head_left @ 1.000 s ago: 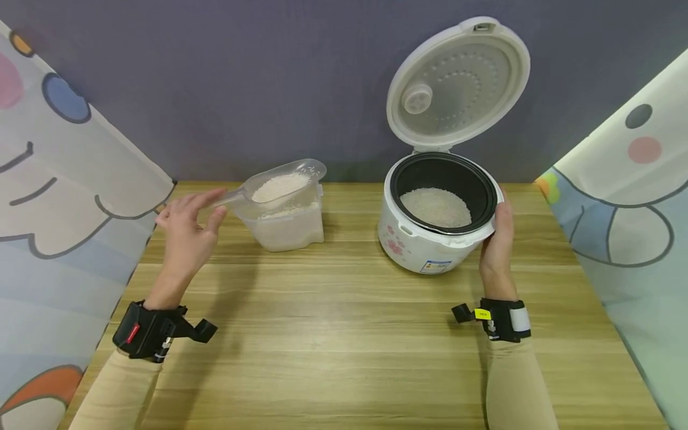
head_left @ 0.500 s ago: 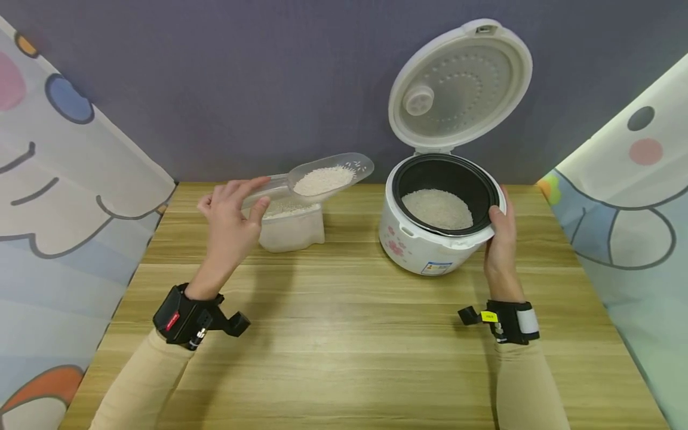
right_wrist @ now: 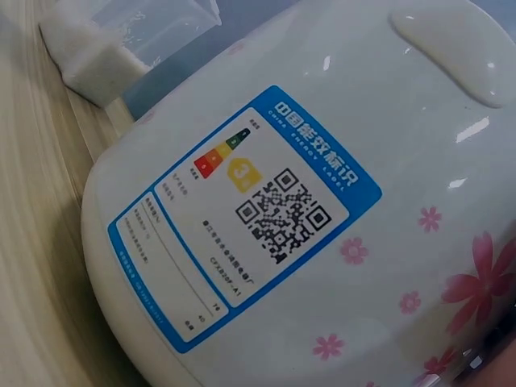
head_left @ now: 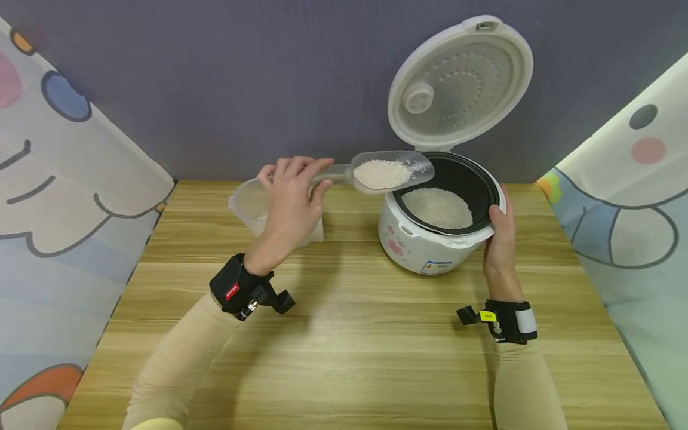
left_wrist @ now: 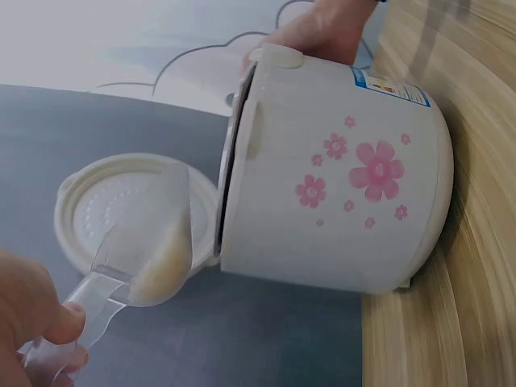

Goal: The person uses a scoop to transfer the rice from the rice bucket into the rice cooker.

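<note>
My left hand (head_left: 290, 206) pinches the handle of a clear plastic scoop (head_left: 340, 173) between thumb and fingers. White rice (head_left: 380, 174) lies in the scoop, whose tip overlaps the left rim of the rice cooker (head_left: 392, 239). In the left wrist view, the scoop (left_wrist: 145, 234) appears beside the cooker's mouth (left_wrist: 234, 153). More rice (head_left: 439, 209) covers the bottom of the black inner pot (head_left: 457, 170). At the cooker's right side my right hand (head_left: 501, 248) grips the rim, thumb on top. The cooker's body, with label (right_wrist: 242, 218), fills the right wrist view.
Behind the left hand stands a clear rice container (head_left: 248, 202), partly hidden by it. The cooker's lid (head_left: 462, 83) is raised against the dark back wall (head_left: 258, 77). Cartoon-printed side panels (head_left: 634, 197) flank the wooden table (head_left: 365, 334).
My left hand has carried the rice-filled scoop rightward, from over the container to the cooker's left rim. My right hand stays at the cooker's side, its thumb now over the rim.
</note>
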`<state>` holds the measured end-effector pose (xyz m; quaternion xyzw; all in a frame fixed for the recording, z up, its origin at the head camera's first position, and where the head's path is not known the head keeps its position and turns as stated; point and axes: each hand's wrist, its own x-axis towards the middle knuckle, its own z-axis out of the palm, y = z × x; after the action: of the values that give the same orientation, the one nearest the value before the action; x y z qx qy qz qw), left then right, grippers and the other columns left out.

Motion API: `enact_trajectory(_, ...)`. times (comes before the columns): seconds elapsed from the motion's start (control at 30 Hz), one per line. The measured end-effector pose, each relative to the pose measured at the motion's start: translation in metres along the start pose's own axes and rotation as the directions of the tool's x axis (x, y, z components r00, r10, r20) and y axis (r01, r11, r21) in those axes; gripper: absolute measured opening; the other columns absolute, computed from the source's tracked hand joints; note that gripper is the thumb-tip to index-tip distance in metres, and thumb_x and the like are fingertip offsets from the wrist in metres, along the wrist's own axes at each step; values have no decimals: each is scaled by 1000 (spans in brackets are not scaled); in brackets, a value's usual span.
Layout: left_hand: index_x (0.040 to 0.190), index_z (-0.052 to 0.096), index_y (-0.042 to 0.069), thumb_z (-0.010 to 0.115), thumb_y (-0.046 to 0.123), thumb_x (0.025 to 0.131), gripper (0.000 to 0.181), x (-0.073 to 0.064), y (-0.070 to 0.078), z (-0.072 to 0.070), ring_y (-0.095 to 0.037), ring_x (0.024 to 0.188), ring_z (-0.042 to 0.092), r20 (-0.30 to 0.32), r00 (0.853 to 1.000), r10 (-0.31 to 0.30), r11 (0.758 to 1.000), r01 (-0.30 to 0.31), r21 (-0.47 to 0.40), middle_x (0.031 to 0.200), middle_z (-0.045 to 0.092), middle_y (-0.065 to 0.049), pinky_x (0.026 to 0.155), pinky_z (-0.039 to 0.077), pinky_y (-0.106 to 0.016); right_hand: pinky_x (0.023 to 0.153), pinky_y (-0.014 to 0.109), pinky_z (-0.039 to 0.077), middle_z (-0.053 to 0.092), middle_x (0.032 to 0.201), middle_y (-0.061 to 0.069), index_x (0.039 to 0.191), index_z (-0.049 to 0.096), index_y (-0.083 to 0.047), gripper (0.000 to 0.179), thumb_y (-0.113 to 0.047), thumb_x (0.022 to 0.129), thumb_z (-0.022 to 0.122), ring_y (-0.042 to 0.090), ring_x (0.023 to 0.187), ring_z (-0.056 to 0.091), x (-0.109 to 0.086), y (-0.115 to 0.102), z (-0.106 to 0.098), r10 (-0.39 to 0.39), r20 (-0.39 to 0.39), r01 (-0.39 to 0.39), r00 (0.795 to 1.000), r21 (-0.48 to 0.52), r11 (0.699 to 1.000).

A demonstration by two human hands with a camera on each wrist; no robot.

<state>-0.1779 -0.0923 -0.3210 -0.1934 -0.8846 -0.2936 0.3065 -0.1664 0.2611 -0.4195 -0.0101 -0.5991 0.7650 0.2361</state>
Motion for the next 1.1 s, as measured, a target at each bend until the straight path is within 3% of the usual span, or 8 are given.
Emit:
enact_trajectory(0.3,125,74,11,64,18,102,25,8,14,30,-30,111,55,-50,987,151,981,-143,134,117,69,-10,102,24,-56,118,20,26,34,166,9,161,32,-7,62,-23,102,44,17,151,32,0,-1,2,13,-12,-12,1000,21,1000)
enact_trajectory(0.5,121,75,14,64,19,102,23,13,22,46,-26,109,58,-116,961,251,945,-218,244,113,70,-6,102,27,-51,117,19,28,35,166,9,161,33,-8,63,-24,101,46,18,150,33,0,-2,1,24,-20,-23,1000,33,999)
enact_trajectory(0.63,122,74,15,65,19,101,23,16,27,52,-25,109,58,-123,939,320,916,-274,292,113,69,-4,102,27,-50,116,19,28,35,165,7,161,33,-10,64,-27,101,47,18,149,34,0,-1,-2,26,-22,-26,999,20,999)
enact_trajectory(0.77,123,72,16,64,16,100,25,18,30,57,-23,110,56,-114,912,395,866,-328,377,115,67,-3,101,28,-47,117,19,28,35,165,7,161,33,-10,64,-29,102,48,18,150,33,0,0,-5,26,-21,-25,999,17,1000)
enact_trajectory(0.93,123,73,22,60,6,101,30,21,32,61,-19,110,57,-102,868,486,772,-371,517,115,68,2,102,28,-44,117,19,28,35,166,7,162,32,-9,63,-27,103,47,18,150,32,1,1,-6,22,-24,-21,999,16,1000)
enact_trajectory(1.1,122,73,25,57,3,102,33,23,32,63,-16,108,59,-97,822,562,704,-414,577,114,69,4,103,28,-42,115,19,29,35,166,7,162,32,-7,63,-26,103,46,18,150,33,2,0,-7,23,-32,-23,999,14,1000)
